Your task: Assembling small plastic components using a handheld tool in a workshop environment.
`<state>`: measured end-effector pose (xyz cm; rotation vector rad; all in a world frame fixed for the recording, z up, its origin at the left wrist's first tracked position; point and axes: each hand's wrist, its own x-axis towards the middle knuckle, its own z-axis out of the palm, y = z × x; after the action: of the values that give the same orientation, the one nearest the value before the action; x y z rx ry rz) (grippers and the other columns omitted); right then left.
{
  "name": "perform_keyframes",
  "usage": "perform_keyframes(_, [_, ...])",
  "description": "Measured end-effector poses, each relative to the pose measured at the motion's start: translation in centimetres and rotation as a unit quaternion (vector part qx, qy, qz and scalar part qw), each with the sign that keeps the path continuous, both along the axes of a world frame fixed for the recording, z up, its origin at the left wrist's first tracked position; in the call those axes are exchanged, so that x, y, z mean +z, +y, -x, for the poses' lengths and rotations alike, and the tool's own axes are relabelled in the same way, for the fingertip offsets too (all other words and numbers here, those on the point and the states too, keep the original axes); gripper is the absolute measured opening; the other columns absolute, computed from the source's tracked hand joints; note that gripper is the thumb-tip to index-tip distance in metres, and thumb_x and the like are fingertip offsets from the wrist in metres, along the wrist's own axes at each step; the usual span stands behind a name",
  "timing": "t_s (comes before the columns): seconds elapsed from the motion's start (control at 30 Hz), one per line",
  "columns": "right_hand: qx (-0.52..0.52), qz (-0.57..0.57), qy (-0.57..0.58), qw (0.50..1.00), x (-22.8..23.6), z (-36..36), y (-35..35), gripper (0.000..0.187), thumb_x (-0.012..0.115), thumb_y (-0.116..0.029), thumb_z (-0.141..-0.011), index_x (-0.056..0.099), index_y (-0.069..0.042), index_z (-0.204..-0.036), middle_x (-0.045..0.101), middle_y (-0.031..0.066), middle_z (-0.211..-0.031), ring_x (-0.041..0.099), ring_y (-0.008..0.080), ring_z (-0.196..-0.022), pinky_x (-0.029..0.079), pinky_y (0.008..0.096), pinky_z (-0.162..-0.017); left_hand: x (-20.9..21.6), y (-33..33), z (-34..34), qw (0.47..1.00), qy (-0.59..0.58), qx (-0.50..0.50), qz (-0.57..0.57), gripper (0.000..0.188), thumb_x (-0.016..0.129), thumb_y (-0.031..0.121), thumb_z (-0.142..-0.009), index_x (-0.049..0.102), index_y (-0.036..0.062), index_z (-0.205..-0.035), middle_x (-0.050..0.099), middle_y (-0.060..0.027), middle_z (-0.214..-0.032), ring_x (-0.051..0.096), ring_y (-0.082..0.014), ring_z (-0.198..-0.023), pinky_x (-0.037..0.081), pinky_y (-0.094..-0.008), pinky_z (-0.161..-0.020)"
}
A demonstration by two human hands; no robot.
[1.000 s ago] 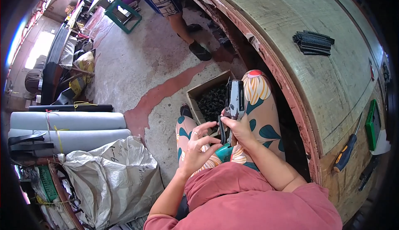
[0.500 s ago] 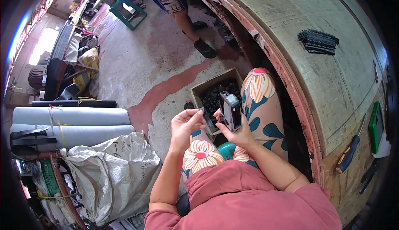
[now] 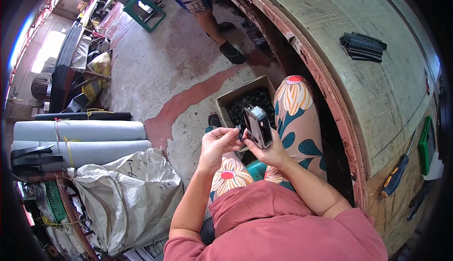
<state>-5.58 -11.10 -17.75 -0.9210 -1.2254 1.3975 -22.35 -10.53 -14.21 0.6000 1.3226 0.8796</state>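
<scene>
My right hand is closed around a black, box-shaped device with a shiny silvery end, held above my lap. What kind of device it is, I cannot make out. The fingertips of my left hand are pinched on a small dark piece, close against the device's left side. The fingers mostly hide this piece. Beyond my hands, a box of small black parts stands on the floor between my knees.
A worktable runs along my right, bearing stacked black strips and a screwdriver. Grey rolls and a white sack lie at left. Another person's leg and a green stool are farther off.
My left hand has moved right and slightly inward, bringing the small dark piece from apart to right beside the device. My right hand and the device stay nearly in place.
</scene>
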Motion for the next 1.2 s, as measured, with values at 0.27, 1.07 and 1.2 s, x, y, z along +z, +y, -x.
perform_keyframes(0.27, [-0.039, 0.093, -0.037, 0.994, -1.4, 0.3, -0.2, 0.025, 0.064, -0.004, -0.074, 0.056, -0.002, -0.098, 0.063, 0.0066, -0.082, 0.062, 0.0136, -0.075, 0.049, 0.0282, -0.069, 0.1, -1.0, -1.3, 1.0, 0.007, 0.022, 0.012, 0.016, 0.066, 0.013, -0.085, 0.062, 0.0008, -0.094, 0.067, -0.0096, -0.088, 0.067, -0.0182, -0.075, 0.055, -0.0275, -0.064])
perform_keyframes(1.07, [-0.051, 0.131, -0.011, 0.99, -2.2, 0.9, -0.3, 0.022, 0.065, -0.007, -0.074, 0.057, -0.003, -0.094, 0.063, 0.0053, -0.081, 0.061, 0.012, -0.073, 0.049, 0.0284, -0.065, -1.3, -1.6, -2.0, 0.989, 0.09, 0.034, -0.116, 0.012, 0.066, 0.003, -0.083, 0.063, -0.0057, -0.09, 0.066, -0.0111, -0.084, 0.065, -0.0132, -0.07, 0.054, -0.0238, -0.066])
perform_keyframes(1.2, [-0.045, 0.067, -0.101, 0.992, -0.5, 0.7, -0.3, 0.022, 0.066, -0.009, -0.072, 0.056, -0.002, -0.091, 0.063, 0.0104, -0.079, 0.063, 0.0215, -0.07, 0.049, 0.0326, -0.063, -0.3, -0.9, 0.2, 0.983, 0.097, 0.05, -0.147, 0.011, 0.066, 0.002, -0.082, 0.063, -0.0062, -0.09, 0.067, -0.0117, -0.085, 0.066, -0.0146, -0.071, 0.054, -0.024, -0.065])
